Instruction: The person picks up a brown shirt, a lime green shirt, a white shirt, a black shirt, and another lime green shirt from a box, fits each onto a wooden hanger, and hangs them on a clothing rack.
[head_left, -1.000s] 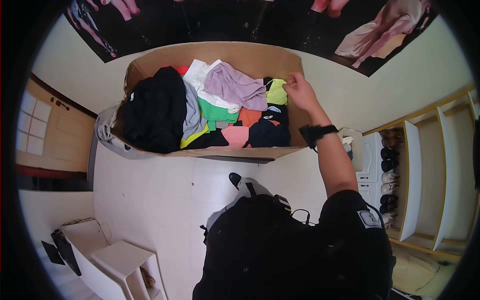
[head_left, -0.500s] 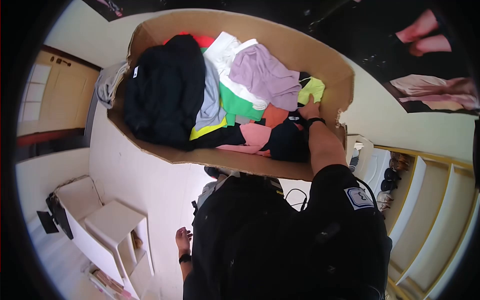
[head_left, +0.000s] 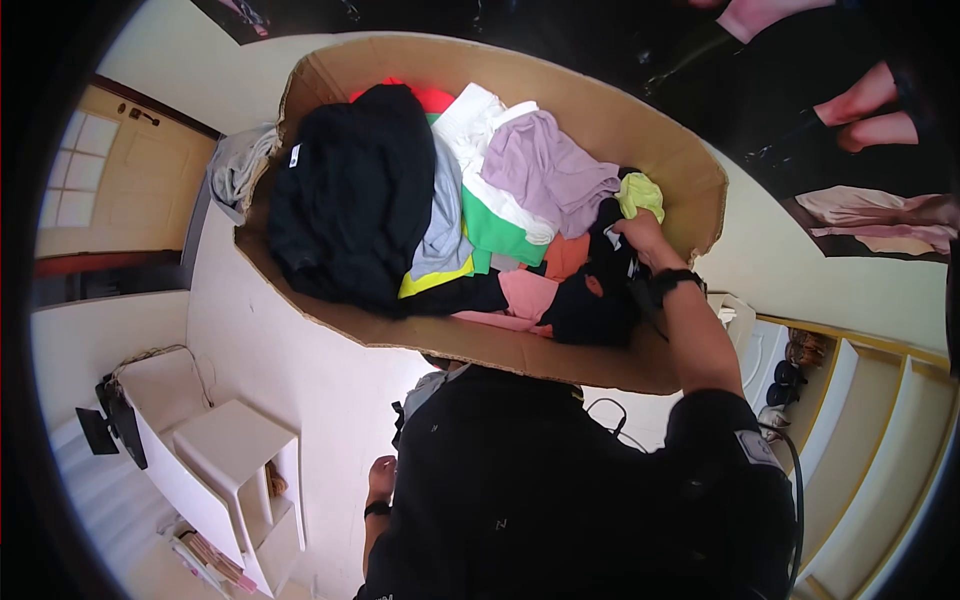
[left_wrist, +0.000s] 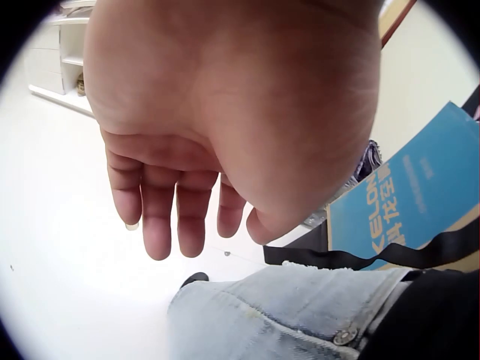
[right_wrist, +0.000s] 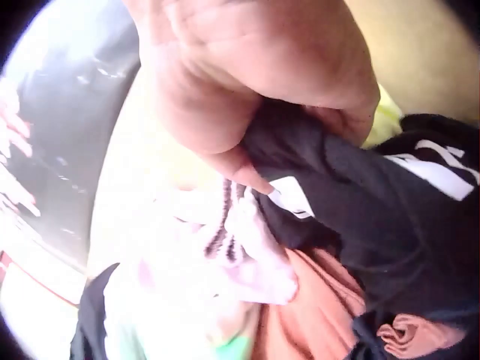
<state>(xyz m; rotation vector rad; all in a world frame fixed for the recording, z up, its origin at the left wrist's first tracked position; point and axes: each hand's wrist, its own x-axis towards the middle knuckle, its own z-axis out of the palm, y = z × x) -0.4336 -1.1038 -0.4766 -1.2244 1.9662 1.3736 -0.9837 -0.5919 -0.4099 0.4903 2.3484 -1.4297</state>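
A person is leaning over a cardboard box (head_left: 610, 110) heaped with mixed clothes (head_left: 545, 170). Their right hand (head_left: 642, 230) is pinching a crumpled black garment (right_wrist: 375, 210) with white print at the box's right end; it is gripped but not yet lifted out. Their left hand (left_wrist: 217, 127) is hanging empty, fingers relaxed.

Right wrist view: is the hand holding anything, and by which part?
Yes. The right hand grips the black garment with white print, pinching a bunched fold of its fabric between thumb and fingers. The left hand hangs open, holding nothing.
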